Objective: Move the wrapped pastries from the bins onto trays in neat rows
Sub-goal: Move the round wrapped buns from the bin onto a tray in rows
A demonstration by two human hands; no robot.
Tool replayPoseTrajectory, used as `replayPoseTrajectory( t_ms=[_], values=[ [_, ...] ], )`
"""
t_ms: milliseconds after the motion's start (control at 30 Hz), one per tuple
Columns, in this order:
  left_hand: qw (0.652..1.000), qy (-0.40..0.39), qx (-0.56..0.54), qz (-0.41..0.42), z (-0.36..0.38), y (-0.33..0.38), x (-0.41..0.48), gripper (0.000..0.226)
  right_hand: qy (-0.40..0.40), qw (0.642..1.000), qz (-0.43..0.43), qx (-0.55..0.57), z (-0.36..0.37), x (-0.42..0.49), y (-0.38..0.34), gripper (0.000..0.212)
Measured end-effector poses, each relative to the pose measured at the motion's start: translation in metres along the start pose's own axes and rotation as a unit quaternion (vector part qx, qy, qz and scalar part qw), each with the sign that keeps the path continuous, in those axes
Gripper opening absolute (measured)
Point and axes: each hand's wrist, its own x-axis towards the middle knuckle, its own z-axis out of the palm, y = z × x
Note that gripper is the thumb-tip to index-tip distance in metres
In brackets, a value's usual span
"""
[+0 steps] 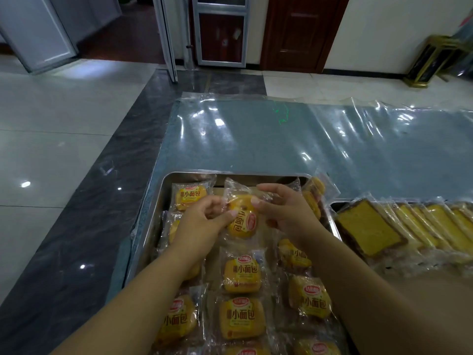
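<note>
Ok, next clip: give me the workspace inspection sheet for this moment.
Surface: table covered by wrinkled clear plastic film.
Job's things: metal tray holding wrapped buns in rows; one bun held at its far middle.
Clutter: wrapped cake slices lined up on the right.
Grippers: left hand and right hand pinch the held bun's wrapper with their fingers.
Cables: nothing seen.
Surroundings: tiled floor, dark wooden door.

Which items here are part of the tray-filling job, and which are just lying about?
Job: held wrapped pastry, pinched by left hand and right hand; metal tray; pastries laid in rows; sliced cake packs beside it.
Lying about: clear plastic sheet; gold stand; wooden door.
</note>
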Motion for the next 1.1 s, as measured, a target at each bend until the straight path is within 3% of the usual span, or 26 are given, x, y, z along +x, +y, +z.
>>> replayPoseTrajectory(
  t_ms=[100, 233, 333, 433, 600, 667, 767, 833, 933, 1100],
  values=[
    [0.997, 0.055, -0.032, -0.033, 0.002, -0.003, 0.002, 0.016, -0.004, 0.999, 0.037, -0.021, 0.003, -0.001, 0.010, 0.041],
    [0.996, 0.039, -0.048, -0.066, 0.006, -0.013, -0.002, 0.021, 0.042, 0.996, 0.033, -0.076, 0.009, 0.004, 0.025, 0.022],
    [0.995, 0.064, 0.070, -0.032, 0.003, -0.023, -0.004, 0.026, 0.084, 0.986, 0.013, -0.141, 0.007, 0.015, 0.026, 0.017],
    [0.988, 0.071, 0.134, 0.004, -0.004, -0.028, -0.002, 0.023, 0.067, 0.950, -0.013, -0.306, 0.004, 0.025, 0.028, 0.021],
    [0.977, 0.045, 0.205, 0.029, -0.005, -0.033, 0.002, 0.015, -0.058, 0.846, -0.039, -0.529, 0.008, 0.029, 0.031, 0.038],
    [0.973, 0.036, 0.223, 0.040, -0.003, -0.033, 0.005, 0.014, -0.008, 0.825, -0.079, -0.560, 0.007, 0.024, 0.031, 0.040],
    [0.965, 0.030, 0.251, 0.063, -0.001, -0.032, 0.009, 0.016, 0.183, 0.786, -0.161, -0.568, -0.003, 0.015, 0.029, 0.035],
    [0.961, 0.019, 0.267, 0.075, 0.002, -0.032, 0.011, 0.015, 0.262, 0.761, -0.113, -0.583, -0.015, 0.014, 0.030, 0.037],
    [0.955, -0.002, 0.284, 0.082, 0.005, -0.033, 0.013, 0.008, 0.272, 0.756, 0.047, -0.594, -0.030, 0.019, 0.033, 0.050],
    [0.947, -0.015, 0.305, 0.096, 0.007, -0.031, 0.018, 0.009, 0.262, 0.762, 0.055, -0.590, -0.032, 0.023, 0.034, 0.035]
  ],
)
